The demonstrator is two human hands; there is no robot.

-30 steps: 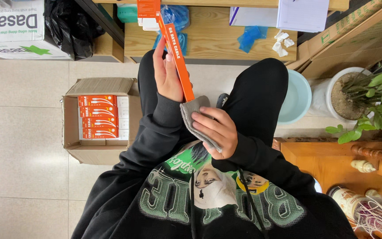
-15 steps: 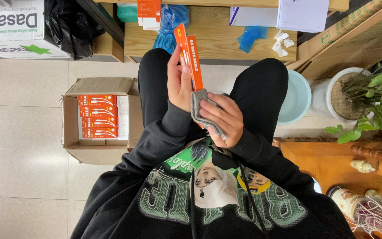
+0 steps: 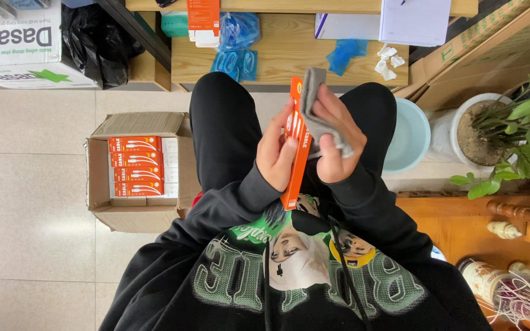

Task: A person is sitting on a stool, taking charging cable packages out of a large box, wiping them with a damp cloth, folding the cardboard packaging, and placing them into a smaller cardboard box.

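A: Orange box (image 3: 295,147) position?

B: Held up over the lap, between both hands. Long axis near vertical in frame, top end by the wooden shelf (image 3: 289,52), bottom end at the chest.

A: Left hand (image 3: 275,153)?

B: Clamped on the box's left face, fingers wrapped round the edge.

A: Right hand (image 3: 332,144)?

B: Gripping a grey cloth (image 3: 317,107), pressed against the box's right face. Both touching; neither nearer.

A: Other boxes?

B: Stacked in the open carton (image 3: 136,165), well left on the floor.

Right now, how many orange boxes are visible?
6: one in the left hand, orange box; four in the cardboard carton; one on the wooden bench. More may be hidden.
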